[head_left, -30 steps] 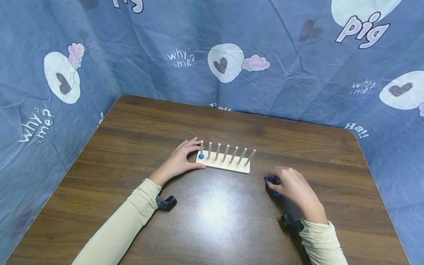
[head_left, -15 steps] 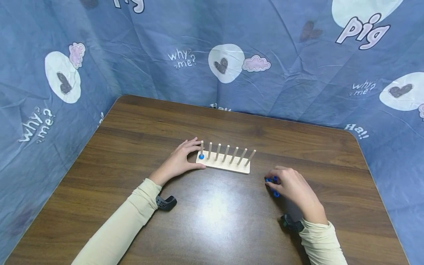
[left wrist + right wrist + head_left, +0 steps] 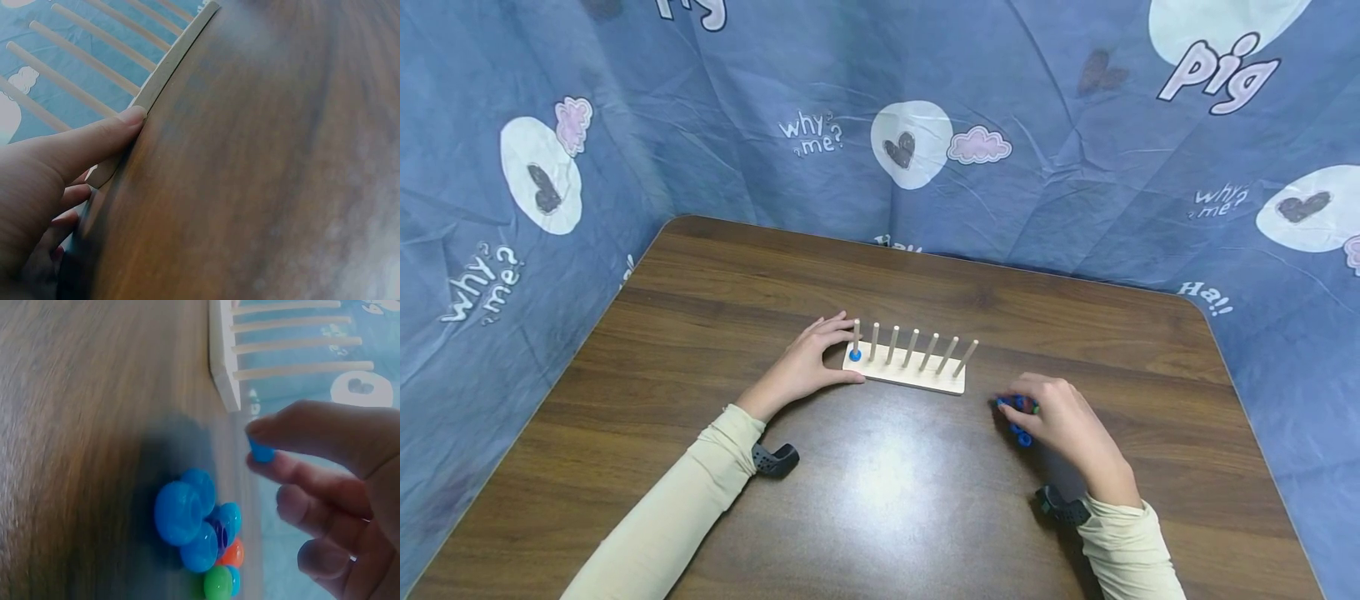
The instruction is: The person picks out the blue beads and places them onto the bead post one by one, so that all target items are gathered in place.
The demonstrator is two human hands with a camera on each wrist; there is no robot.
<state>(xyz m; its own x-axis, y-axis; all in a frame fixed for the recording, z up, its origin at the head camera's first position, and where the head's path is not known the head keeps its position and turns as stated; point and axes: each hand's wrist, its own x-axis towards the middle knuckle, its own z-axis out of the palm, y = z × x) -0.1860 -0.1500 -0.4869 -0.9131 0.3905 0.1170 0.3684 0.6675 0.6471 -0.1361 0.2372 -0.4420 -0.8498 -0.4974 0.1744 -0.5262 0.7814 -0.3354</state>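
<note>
A small, glossy light-blue plastic-looking bead (image 3: 262,453) is pinched between the thumb and forefinger of the right hand (image 3: 1060,417), to the right of the board and apart from the loose beads; the other fingers curl loosely. Just nearer lies a cluster of rounded beads: several blue (image 3: 178,512), one dark purple (image 3: 220,539), one orange-red (image 3: 232,553) and one green (image 3: 218,583). To the left stands a pale wooden board with seven upright round pegs (image 3: 902,372); a blue ring-shaped bead (image 3: 855,356) sits at the foot of its leftmost peg. The left hand (image 3: 797,362) grips the board's left end, thumb against the near edge, fingers towards the far side. All this is on a brown wood-grain table (image 3: 737,275).

The bead could slip, since only fingertips seem to hold it; a low hand could knock the cluster and roll beads away. Were the left hand's grip to loosen, the board might shift.

The right wrist view shows the cluster's colours, mostly covered in the head view; only the head view shows the bead on the peg.
</note>
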